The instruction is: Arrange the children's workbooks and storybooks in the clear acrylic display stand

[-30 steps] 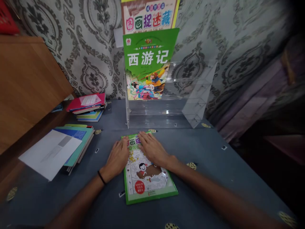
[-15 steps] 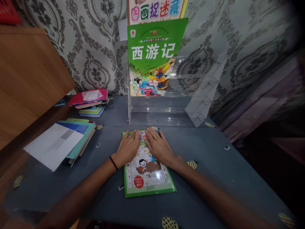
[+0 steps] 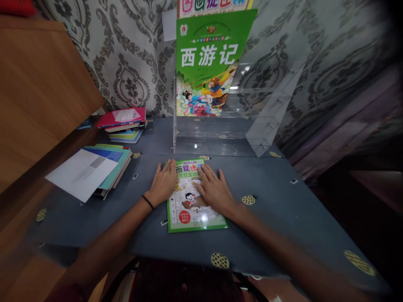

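A green-bordered picture book [image 3: 197, 201] lies face up on the grey-blue tablecloth in front of me. My left hand [image 3: 163, 180] rests flat over its upper left edge, a black band round the wrist. Across the upper right part of the cover lies my right hand [image 3: 215, 188], its fingers stretched out and pointing away from me. Between the two hands the coloured title and a cartoon figure show. Behind the book stands a clear acrylic rack [image 3: 214, 144], and a green storybook [image 3: 215, 46] leans upright in it, in front of another book [image 3: 217, 5].
To the left, a stack of books [image 3: 115, 167] has a white sheet or booklet [image 3: 82, 172] on top. Farther back sits a second stack with a pink-red book [image 3: 122, 117]. A wooden cabinet [image 3: 44, 79] borders the table at left; patterned wallpaper [image 3: 132, 63] rises behind.
My hands have spread apart towards the book's sides, uncovering more of its title. The camera view has shifted, so the table's near edge now shows. The book stays on the table.
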`<action>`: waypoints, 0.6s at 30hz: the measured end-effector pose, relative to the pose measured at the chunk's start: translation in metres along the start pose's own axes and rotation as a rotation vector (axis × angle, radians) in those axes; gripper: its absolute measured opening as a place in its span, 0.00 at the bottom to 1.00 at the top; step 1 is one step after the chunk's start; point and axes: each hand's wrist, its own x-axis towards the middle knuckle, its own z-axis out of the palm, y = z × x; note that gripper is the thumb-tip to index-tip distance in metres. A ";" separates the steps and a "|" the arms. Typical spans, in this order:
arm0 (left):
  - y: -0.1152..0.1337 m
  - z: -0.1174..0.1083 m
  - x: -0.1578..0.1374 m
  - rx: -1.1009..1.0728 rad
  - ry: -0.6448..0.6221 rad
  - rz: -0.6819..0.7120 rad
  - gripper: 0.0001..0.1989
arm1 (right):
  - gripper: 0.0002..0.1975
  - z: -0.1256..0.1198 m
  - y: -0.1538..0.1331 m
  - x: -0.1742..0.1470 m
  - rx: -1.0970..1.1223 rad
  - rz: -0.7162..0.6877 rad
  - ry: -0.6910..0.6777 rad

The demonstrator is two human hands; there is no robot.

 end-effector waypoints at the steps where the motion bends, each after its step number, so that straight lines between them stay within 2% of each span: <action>1: 0.000 0.000 -0.001 0.007 -0.008 -0.001 0.24 | 0.30 -0.001 -0.003 -0.010 -0.013 -0.010 0.001; 6: 0.000 0.002 -0.002 0.018 0.016 -0.038 0.25 | 0.31 -0.001 -0.016 -0.063 -0.075 -0.082 0.045; 9: 0.000 0.002 -0.002 0.019 0.053 -0.036 0.24 | 0.30 0.000 -0.022 -0.082 -0.101 -0.094 0.067; 13: 0.009 0.000 -0.013 0.031 0.081 -0.029 0.25 | 0.30 -0.002 -0.024 -0.088 -0.128 -0.098 0.047; 18: 0.044 0.006 -0.054 0.030 0.120 0.099 0.25 | 0.29 -0.001 -0.024 -0.086 -0.126 -0.091 0.064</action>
